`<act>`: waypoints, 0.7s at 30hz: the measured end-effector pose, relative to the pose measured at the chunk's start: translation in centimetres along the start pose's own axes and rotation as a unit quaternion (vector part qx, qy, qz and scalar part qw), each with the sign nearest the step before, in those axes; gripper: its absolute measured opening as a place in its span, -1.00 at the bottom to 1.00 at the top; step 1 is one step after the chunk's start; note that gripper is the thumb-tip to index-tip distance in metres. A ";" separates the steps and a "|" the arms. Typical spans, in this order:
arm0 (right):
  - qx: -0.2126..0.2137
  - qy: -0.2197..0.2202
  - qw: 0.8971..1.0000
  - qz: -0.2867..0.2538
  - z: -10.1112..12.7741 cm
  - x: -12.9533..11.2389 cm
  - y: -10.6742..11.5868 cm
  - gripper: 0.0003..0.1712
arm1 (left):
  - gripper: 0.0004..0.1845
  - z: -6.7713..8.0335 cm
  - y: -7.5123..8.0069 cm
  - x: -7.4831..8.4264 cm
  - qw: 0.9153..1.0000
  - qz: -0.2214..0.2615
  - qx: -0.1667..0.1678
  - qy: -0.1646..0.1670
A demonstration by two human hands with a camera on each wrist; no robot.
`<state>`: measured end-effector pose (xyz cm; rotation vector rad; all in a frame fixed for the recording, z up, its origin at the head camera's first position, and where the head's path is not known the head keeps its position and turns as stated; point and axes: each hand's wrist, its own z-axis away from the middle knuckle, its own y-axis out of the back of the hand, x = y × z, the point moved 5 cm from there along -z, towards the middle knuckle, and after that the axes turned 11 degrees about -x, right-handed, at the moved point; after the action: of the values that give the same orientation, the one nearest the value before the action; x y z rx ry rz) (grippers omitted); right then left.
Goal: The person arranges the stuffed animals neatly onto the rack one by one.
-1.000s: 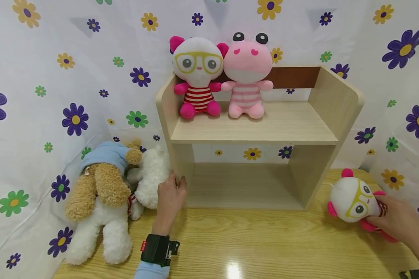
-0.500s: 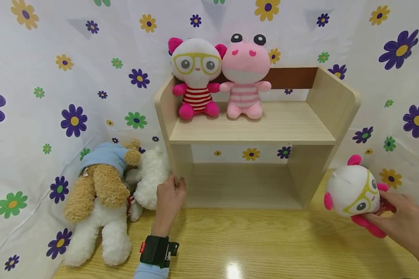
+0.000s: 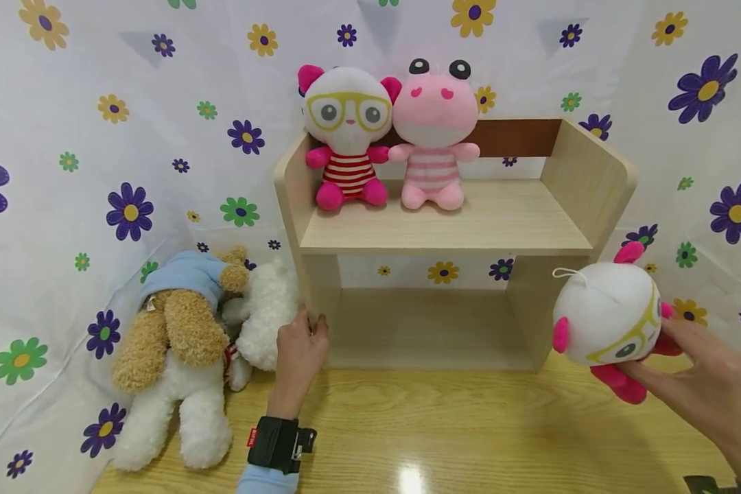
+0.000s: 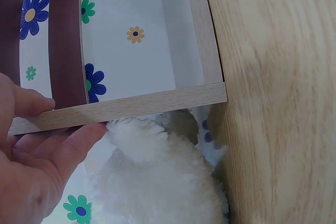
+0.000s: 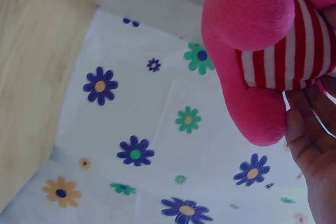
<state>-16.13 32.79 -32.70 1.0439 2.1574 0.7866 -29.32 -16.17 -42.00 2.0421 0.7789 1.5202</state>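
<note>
My right hand (image 3: 707,384) grips a plush panda (image 3: 611,312) round its striped body, above the table at the right of the shelf. The panda has a white head, yellow glasses and pink ears, and its head tips toward the shelf. In the right wrist view its pink legs and red-and-white striped body (image 5: 283,40) show beside the fingers. My left hand (image 3: 301,350) pinches the left side panel of the wooden shelf (image 3: 444,248). The left wrist view has the thumb on one face of the panel edge (image 4: 131,106) and the fingers on the other.
A matching panda (image 3: 348,137) and a pink plush hippo (image 3: 435,137) sit on the upper shelf. Left of the shelf, a brown plush in a blue shirt (image 3: 188,295) lies over white fluffy plush toys (image 3: 268,315). Flowered cloth (image 3: 179,123) surrounds the wooden table (image 3: 407,425).
My right hand has lifted the panda off the table and carried it left toward the shelf, its head turning more upward. The left hand stays on the panel.
</note>
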 end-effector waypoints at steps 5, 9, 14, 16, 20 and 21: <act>0.042 0.017 0.999 0.005 -1.4 -1.7 0.5 0.06 | -0.81 -0.1 0.0 0.0 1.000 -0.002 -0.001 0.000; 0.086 0.032 0.996 0.011 -2.8 -2.9 0.7 0.05 | -0.78 -0.1 0.0 0.0 1.000 0.003 0.001 -0.002; 0.152 0.051 0.987 -0.007 -4.9 -4.4 0.9 -0.03 | -0.82 -0.1 0.0 0.0 1.000 0.004 -0.004 0.003; 0.174 0.054 0.983 -0.021 -5.7 -5.0 1.0 -0.03 | -0.82 -0.2 0.0 -0.1 1.000 0.001 -0.006 0.006; 0.180 0.033 0.982 -0.044 -7.2 -6.2 1.0 -0.09 | -0.82 -0.1 -0.1 -0.1 1.000 0.000 -0.007 0.007; 0.180 0.026 0.982 -0.049 -7.6 -6.4 0.9 -0.14 | -0.82 -0.1 -0.1 -0.2 1.000 0.001 -0.007 0.007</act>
<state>-18.05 26.13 -25.48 1.0891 2.4333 0.3871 -29.48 -16.20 -42.17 2.0264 0.7690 1.5379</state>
